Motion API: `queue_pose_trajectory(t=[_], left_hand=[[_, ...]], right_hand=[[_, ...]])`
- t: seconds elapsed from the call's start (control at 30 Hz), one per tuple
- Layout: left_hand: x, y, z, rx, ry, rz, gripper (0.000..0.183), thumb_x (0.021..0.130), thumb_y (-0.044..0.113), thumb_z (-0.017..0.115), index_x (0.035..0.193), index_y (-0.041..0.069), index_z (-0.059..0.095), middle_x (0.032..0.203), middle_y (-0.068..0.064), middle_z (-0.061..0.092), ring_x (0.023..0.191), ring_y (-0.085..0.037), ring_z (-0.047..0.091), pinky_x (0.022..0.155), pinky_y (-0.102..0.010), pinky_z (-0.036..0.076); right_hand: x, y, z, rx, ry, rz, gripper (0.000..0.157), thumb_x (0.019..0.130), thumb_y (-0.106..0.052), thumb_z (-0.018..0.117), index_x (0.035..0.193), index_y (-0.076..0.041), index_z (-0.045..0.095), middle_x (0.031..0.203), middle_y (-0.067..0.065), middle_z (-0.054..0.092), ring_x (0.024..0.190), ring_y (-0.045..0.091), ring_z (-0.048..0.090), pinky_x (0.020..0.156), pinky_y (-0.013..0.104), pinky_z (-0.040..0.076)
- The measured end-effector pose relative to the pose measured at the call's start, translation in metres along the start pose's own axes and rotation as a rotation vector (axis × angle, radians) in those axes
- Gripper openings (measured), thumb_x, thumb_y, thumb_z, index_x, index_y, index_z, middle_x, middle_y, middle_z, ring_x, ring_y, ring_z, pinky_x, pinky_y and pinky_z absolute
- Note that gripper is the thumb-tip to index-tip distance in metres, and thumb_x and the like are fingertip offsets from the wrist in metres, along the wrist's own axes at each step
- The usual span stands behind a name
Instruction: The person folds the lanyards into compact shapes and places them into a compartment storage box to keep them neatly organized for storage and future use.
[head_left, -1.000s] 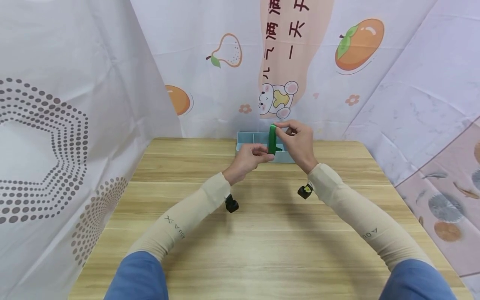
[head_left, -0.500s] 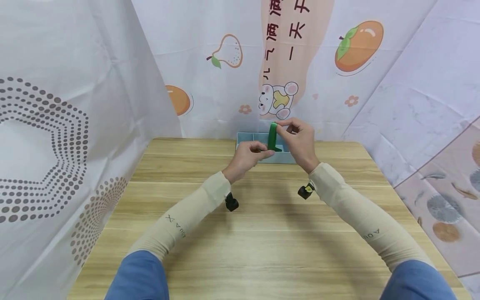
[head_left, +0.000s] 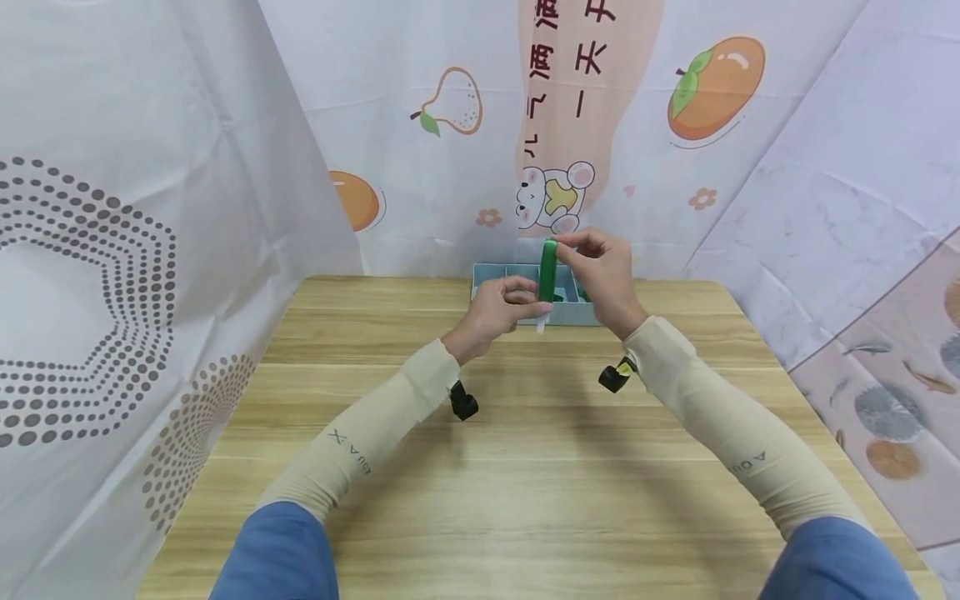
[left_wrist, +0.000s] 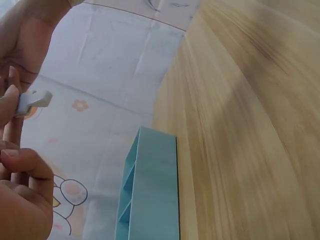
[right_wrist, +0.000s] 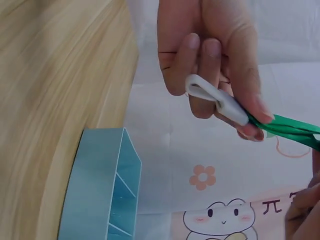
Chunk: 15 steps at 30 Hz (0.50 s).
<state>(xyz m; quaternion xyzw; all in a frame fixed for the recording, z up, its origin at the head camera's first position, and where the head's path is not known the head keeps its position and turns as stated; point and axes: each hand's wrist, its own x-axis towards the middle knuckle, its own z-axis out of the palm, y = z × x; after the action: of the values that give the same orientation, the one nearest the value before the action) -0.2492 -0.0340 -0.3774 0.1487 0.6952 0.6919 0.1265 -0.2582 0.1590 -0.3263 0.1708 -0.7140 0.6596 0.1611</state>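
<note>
Both hands hold a folded green lanyard [head_left: 548,271] upright, above the front wall of a light-blue divided box [head_left: 573,314]. At its top end, my right hand [head_left: 606,271] pinches it between thumb and fingers. Lower down, my left hand [head_left: 495,310] pinches it just above a white plastic hook [right_wrist: 215,97], which sticks out past the fingers. In the right wrist view the green strands [right_wrist: 290,130] run from the left thumb toward the right hand, which shows only at the edge. The left wrist view also shows the white hook, while the green part is hidden by fingers.
The box stands at the back edge of the wooden table [head_left: 510,483], with green pieces visible inside. Printed cloth [head_left: 435,208] hangs right behind it and along both sides. Black wrist-camera mounts [head_left: 463,404] hang under both wrists.
The right hand has risen slightly and the lanyard stands straighter than half a second ago. The white hook now shows beneath the left hand in the head view.
</note>
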Motion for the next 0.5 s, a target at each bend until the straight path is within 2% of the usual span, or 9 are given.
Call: queue_pose_trajectory(t=[0.13, 0.3, 0.4, 0.5], left_hand=[[-0.0014, 0.0027, -0.0024, 0.039, -0.051, -0.032, 0.019, 0.092, 0.022, 0.082, 0.105, 0.009, 0.079, 0.085, -0.002, 0.071, 0.052, -0.012, 0.033, 0.052, -0.027, 0.029], [-0.0027, 0.0015, -0.0062, 0.065, -0.081, -0.039, 0.018, 0.093, 0.026, 0.08, 0.101, 0.01, 0.08, 0.08, -0.001, 0.066, 0.051, -0.014, 0.031, 0.053, -0.027, 0.03], [-0.0033, -0.0001, -0.008, 0.083, -0.082, -0.045, 0.02, 0.093, 0.029, 0.08, 0.1, 0.011, 0.08, 0.082, -0.002, 0.066, 0.051, -0.014, 0.031, 0.053, -0.028, 0.03], [-0.0035, -0.0016, -0.0091, 0.101, -0.072, -0.049, 0.02, 0.093, 0.031, 0.08, 0.099, 0.012, 0.08, 0.084, -0.001, 0.067, 0.052, -0.013, 0.031, 0.053, -0.028, 0.03]], right_hand=[[0.0011, 0.0019, -0.0042, 0.041, -0.039, 0.127, 0.018, 0.092, -0.021, 0.081, 0.101, -0.005, 0.078, 0.08, 0.001, 0.066, 0.058, 0.012, 0.045, 0.047, 0.022, 0.036], [0.0011, 0.0051, -0.0077, 0.056, -0.04, 0.26, 0.016, 0.092, -0.024, 0.081, 0.098, -0.009, 0.079, 0.071, -0.004, 0.059, 0.055, 0.011, 0.044, 0.048, 0.023, 0.036], [0.0016, 0.0063, -0.0089, 0.064, -0.049, 0.342, 0.012, 0.094, -0.023, 0.078, 0.096, -0.011, 0.08, 0.073, -0.004, 0.06, 0.056, 0.011, 0.045, 0.051, 0.023, 0.037], [0.003, 0.0076, -0.0102, 0.148, -0.099, 0.499, 0.015, 0.097, -0.025, 0.074, 0.099, -0.01, 0.078, 0.081, -0.003, 0.065, 0.057, 0.01, 0.046, 0.054, 0.023, 0.039]])
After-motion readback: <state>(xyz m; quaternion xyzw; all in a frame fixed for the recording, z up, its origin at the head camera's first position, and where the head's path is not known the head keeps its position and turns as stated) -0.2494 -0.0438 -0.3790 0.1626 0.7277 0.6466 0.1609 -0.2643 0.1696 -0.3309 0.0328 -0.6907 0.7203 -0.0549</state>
